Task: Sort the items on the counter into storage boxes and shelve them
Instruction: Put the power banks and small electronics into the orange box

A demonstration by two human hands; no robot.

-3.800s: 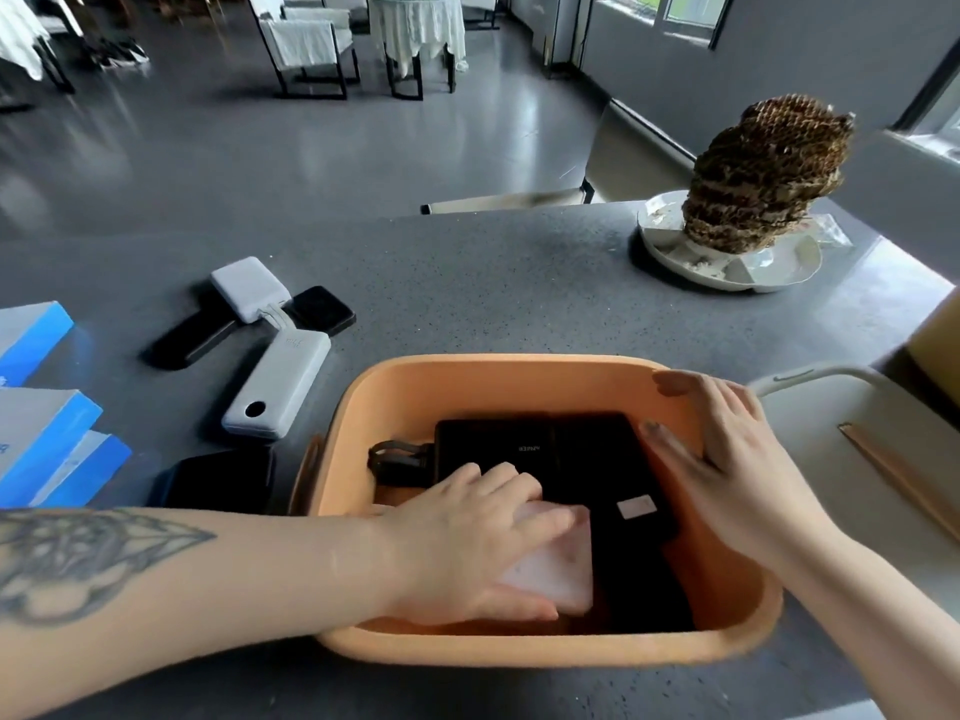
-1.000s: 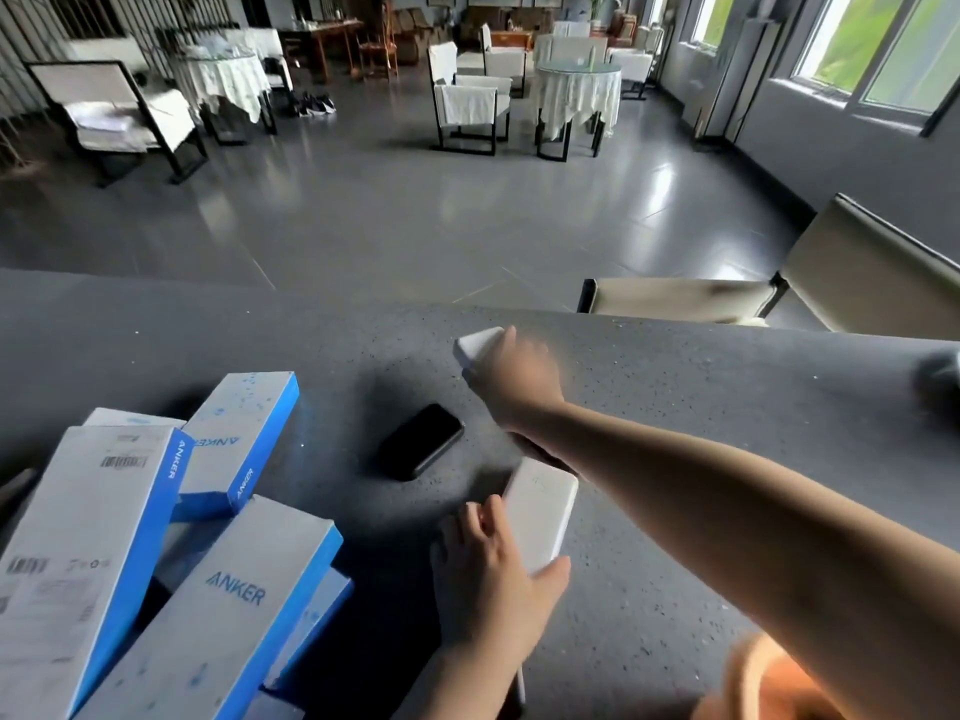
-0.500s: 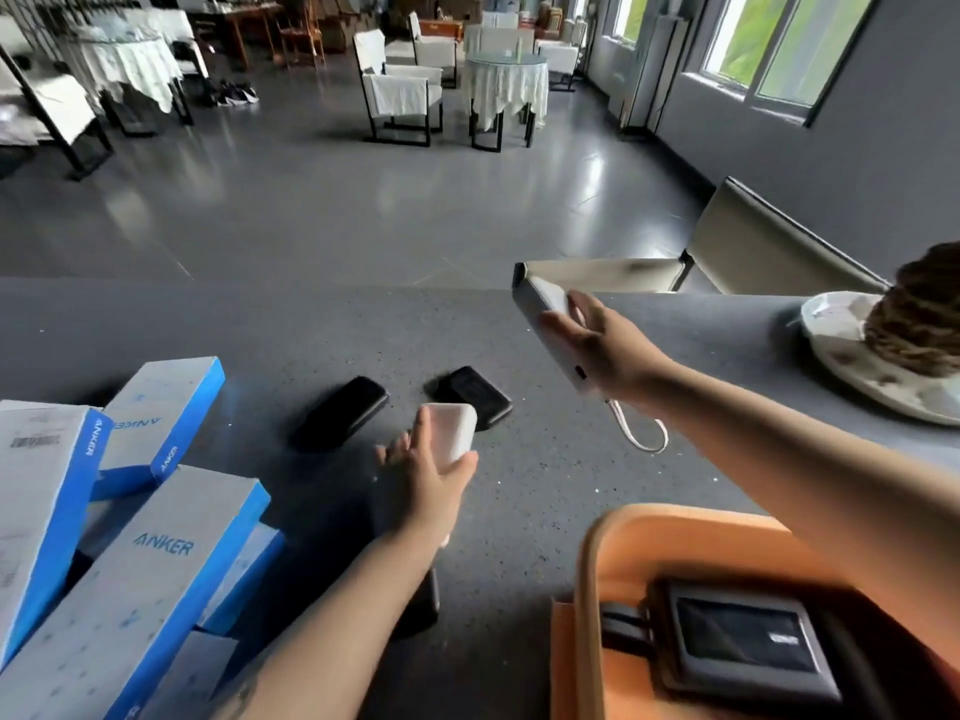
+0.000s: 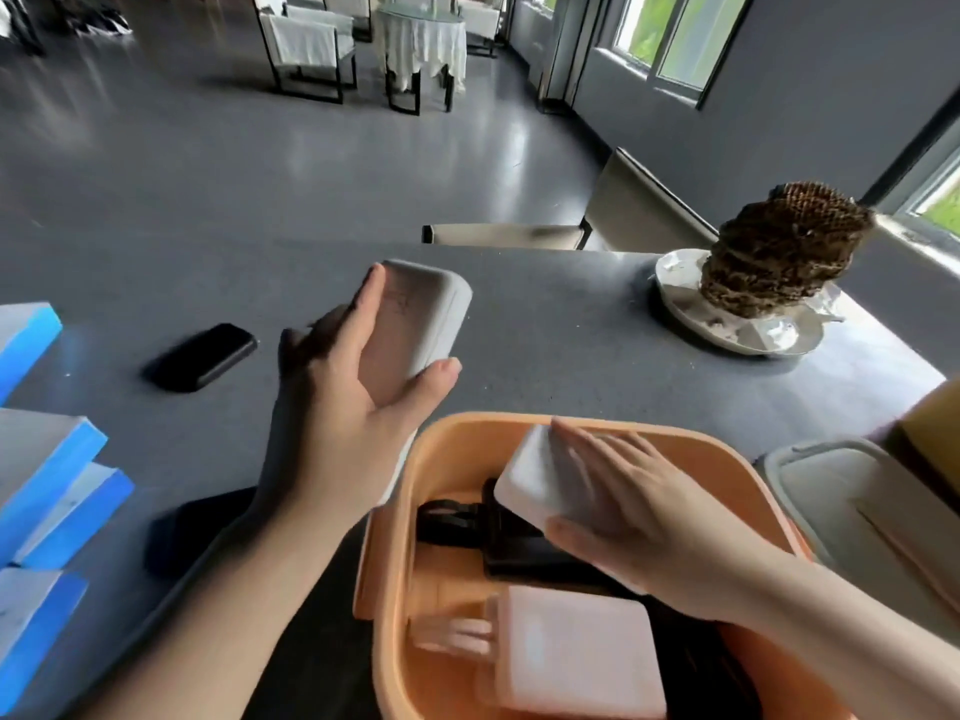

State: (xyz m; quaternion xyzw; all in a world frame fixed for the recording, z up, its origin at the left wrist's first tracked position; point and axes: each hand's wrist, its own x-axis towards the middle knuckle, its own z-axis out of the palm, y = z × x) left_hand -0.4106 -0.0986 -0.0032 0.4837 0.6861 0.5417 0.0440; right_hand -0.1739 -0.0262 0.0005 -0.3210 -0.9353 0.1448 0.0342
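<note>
The left hand (image 4: 358, 407) grips a white power bank (image 4: 415, 319), long axis pointing away. The right hand (image 4: 628, 511) holds another white power bank (image 4: 540, 475) tilted over the orange storage box (image 4: 395, 511).

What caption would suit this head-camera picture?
Left hand holds a white power bank over the counter; right hand lowers another into the orange box.

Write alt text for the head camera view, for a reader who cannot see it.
A person's right hand lowers a white power bank into an orange storage box that already holds black and white devices, while the left hand holds a second white power bank above the grey counter. A black device and blue-and-white boxes lie to the left.
</note>
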